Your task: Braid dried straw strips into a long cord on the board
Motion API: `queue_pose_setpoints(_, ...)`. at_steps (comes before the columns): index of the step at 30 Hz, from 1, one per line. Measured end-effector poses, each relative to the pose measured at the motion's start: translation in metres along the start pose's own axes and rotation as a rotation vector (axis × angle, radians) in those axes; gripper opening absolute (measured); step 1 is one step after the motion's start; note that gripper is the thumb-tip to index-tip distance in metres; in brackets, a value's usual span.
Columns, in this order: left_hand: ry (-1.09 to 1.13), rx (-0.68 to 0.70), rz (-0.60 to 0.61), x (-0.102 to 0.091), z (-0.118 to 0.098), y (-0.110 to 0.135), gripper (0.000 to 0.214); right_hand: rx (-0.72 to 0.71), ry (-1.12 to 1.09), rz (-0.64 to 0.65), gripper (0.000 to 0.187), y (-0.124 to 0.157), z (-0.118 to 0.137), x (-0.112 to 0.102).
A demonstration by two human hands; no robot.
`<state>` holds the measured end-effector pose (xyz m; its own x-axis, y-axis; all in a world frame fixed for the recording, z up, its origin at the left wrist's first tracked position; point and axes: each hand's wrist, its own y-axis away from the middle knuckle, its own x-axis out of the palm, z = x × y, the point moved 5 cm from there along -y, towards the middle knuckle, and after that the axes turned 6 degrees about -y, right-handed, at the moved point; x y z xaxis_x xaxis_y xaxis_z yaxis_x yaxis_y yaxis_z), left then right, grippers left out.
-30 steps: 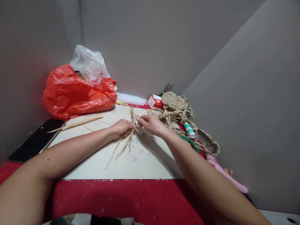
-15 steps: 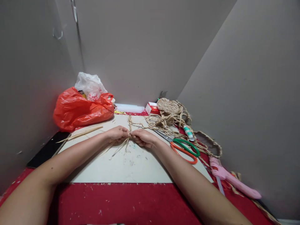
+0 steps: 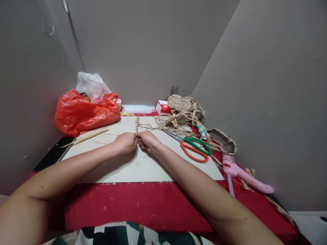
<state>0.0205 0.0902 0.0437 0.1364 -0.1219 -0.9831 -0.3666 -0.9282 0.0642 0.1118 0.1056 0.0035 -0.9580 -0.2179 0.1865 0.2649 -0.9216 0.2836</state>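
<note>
A thin braided straw cord (image 3: 137, 124) runs from the back of a white board (image 3: 150, 172) down to my two hands. My left hand (image 3: 127, 143) is closed in a fist around its near end. Right beside it, my right hand (image 3: 147, 140) pinches the same cord, and the knuckles of the two nearly touch. The loose strand ends are hidden inside my fingers. Several pale flat straw strips (image 3: 89, 136) lie to the left of my left hand. To the right are scissors (image 3: 195, 149) with green and orange handles.
A heap of braided cord (image 3: 182, 109) sits at the back right, near a red and white box (image 3: 162, 107) and a small glue bottle (image 3: 202, 131). A pink glue gun (image 3: 245, 174) lies at right. At left are a red plastic bag (image 3: 87, 112) and a dark flat object (image 3: 53, 154).
My left hand has turned and closed into a fist, and the loose strands that fanned out below my hands are no longer visible. The camera view has shifted somewhat.
</note>
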Motion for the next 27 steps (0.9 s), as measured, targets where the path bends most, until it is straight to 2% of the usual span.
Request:
queue_pose_setpoints(4, -0.092, -0.037, -0.003, 0.010, -0.011, 0.016, 0.031, 0.033, -0.075, -0.033, 0.025, 0.003, -0.002, -0.002)
queue_pose_setpoints(8, -0.017, 0.106, 0.027, 0.008, -0.010, 0.029, 0.031, 0.089, -0.135, 0.035, 0.013, 0.003, -0.002, -0.004)
queue_pose_setpoints(9, 0.026, 0.116, -0.027, 0.002, -0.004, 0.029, 0.032, 0.099, -0.155, 0.066, 0.013, 0.003, -0.001, -0.005)
queue_pose_setpoints(12, 0.239, 0.047, -0.296, -0.017, 0.021, 0.016, 0.030, 0.104, -0.190, 0.169, 0.013, 0.002, 0.001, -0.006)
queue_pose_setpoints(13, 0.337, 0.035, -0.322, -0.017, 0.028, 0.008, 0.028, 0.099, -0.192, 0.196, 0.013, 0.001, 0.001, -0.007)
queue_pose_setpoints(15, 0.543, 0.018, -0.208, -0.007, 0.035, -0.009, 0.026, 0.095, -0.188, 0.241, 0.015, 0.000, 0.002, -0.009)
queue_pose_setpoints(17, 0.689, 0.020, -0.059, 0.007, 0.032, -0.023, 0.024, 0.087, -0.182, 0.271, 0.017, -0.001, 0.003, -0.011)
queue_pose_setpoints(22, 0.907, -0.020, 0.140, 0.021, 0.016, -0.031, 0.021, 0.086, -0.086, 0.299, 0.018, 0.001, 0.006, -0.015)
queue_pose_setpoints(24, 0.930, -0.043, 0.194, 0.020, 0.015, -0.029, 0.020, 0.077, -0.036, 0.271, 0.018, 0.001, 0.008, -0.018)
queue_pose_setpoints(27, 0.913, -0.012, 0.197, 0.017, 0.018, -0.031, 0.018, 0.056, 0.079, 0.253, 0.018, 0.000, 0.012, -0.023)
